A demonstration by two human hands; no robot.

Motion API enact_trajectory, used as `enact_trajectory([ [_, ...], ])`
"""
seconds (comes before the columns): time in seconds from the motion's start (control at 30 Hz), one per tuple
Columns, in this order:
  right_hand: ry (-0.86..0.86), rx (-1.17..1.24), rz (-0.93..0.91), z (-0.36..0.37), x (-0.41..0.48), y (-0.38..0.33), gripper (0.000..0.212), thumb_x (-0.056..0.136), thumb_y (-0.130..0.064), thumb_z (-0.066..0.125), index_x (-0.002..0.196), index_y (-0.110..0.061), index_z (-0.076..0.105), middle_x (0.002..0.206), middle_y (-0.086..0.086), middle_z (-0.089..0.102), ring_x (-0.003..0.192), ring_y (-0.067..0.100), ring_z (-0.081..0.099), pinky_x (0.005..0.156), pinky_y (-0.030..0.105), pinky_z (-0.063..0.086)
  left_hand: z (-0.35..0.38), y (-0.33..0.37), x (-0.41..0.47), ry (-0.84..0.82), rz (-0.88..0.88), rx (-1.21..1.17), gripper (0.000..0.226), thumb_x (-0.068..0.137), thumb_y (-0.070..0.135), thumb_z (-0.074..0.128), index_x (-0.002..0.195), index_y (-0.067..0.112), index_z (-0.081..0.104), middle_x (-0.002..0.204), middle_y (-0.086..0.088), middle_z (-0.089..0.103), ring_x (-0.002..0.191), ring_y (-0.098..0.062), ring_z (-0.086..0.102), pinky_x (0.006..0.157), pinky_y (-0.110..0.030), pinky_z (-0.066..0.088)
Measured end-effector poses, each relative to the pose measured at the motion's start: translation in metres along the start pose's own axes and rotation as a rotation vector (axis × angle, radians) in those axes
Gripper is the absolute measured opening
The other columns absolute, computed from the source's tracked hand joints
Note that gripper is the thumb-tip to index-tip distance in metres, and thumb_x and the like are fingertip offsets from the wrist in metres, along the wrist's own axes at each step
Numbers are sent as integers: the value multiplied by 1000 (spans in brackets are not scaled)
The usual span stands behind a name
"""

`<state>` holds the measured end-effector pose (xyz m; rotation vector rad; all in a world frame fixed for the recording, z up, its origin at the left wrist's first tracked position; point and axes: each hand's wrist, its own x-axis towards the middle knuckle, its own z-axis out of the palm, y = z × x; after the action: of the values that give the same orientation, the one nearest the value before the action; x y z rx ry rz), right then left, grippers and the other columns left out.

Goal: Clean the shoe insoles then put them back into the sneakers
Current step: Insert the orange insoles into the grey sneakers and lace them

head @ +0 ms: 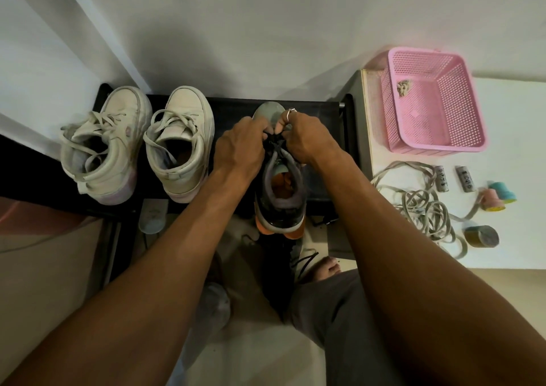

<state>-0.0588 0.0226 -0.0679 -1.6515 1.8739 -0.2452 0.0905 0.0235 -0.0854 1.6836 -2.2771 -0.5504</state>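
A grey and black sneaker (279,190) with an orange sole stands on a black shoe rack (230,110), toe pointing away from me. An orange insole (282,180) shows inside its opening. My left hand (240,146) and my right hand (308,137) meet over the front of the sneaker, and each pinches the dark laces (273,140) between curled fingers. Two white high-top sneakers (103,146) (181,143) with loose laces stand to the left on the same rack.
A white table at the right carries a pink plastic basket (434,102), a tangled grey cord (419,205), two small grey cylinders (453,178) and tape rolls (481,236). A second dark shoe (301,258) lies on the floor beside my bare foot (325,269).
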Motion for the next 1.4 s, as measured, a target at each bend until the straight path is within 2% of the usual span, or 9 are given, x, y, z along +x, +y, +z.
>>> enact_trajectory([
  [0.33,72,174,110,1,-6,-5,31,96,-4,40,89,-29,57,93,8,65,81,27,66,76,48,60,-7,11,-1,73,-217,-142,21,103,26,46,113,23,64,107,-4,70,96,-27,64,74,-35,43],
  [0.57,19,252,143,-17,-16,-1,25,97,-5,48,108,-27,54,102,8,67,83,23,68,71,41,62,-27,12,-2,-95,-311,-279,19,100,26,53,117,28,61,116,-1,68,101,-23,65,88,-41,55],
  [0.63,36,230,161,-27,-28,-1,20,96,-10,54,110,-23,54,96,9,69,73,21,69,64,36,61,-37,14,-10,-126,-279,-276,18,100,29,54,117,27,60,113,2,66,96,-20,64,84,-37,54],
  [0.7,8,182,163,-36,-43,-2,11,97,-19,56,104,-14,62,87,10,72,72,24,73,70,40,63,-46,16,-25,-159,-213,-247,13,99,39,57,107,29,61,102,8,65,86,-14,61,76,-31,48],
  [0.83,-212,112,190,-38,-65,-10,18,92,-28,65,96,-10,68,81,9,73,73,24,75,72,43,65,-46,17,-47,-270,-181,-206,29,85,58,68,97,34,60,94,10,64,79,-13,62,69,-33,49],
  [0.97,-100,-71,154,-25,-63,-19,32,81,-29,78,100,-12,59,88,6,66,81,27,69,72,42,59,-39,28,-43,-209,-157,-64,34,78,47,75,98,28,54,102,-2,67,88,-26,63,70,-35,47],
  [1.17,14,-180,124,-18,-51,-17,35,81,-31,76,99,-14,50,87,2,56,77,24,57,65,35,43,-28,37,-33,-102,-130,54,37,92,38,64,116,11,54,110,-14,65,95,-35,63,67,-37,40],
  [1.27,92,-87,135,-18,-48,-5,18,80,-23,67,87,-9,58,74,3,61,66,24,62,58,36,52,-31,27,-30,-98,-159,19,28,90,25,63,114,11,56,107,-14,64,92,-36,63,68,-38,44],
  [1.4,82,88,176,-24,-54,9,4,84,-9,68,81,-7,69,54,8,69,49,21,70,59,43,64,-37,9,-30,-75,-247,-93,11,84,18,62,94,20,57,92,-9,66,67,-32,66,66,-45,61],
])
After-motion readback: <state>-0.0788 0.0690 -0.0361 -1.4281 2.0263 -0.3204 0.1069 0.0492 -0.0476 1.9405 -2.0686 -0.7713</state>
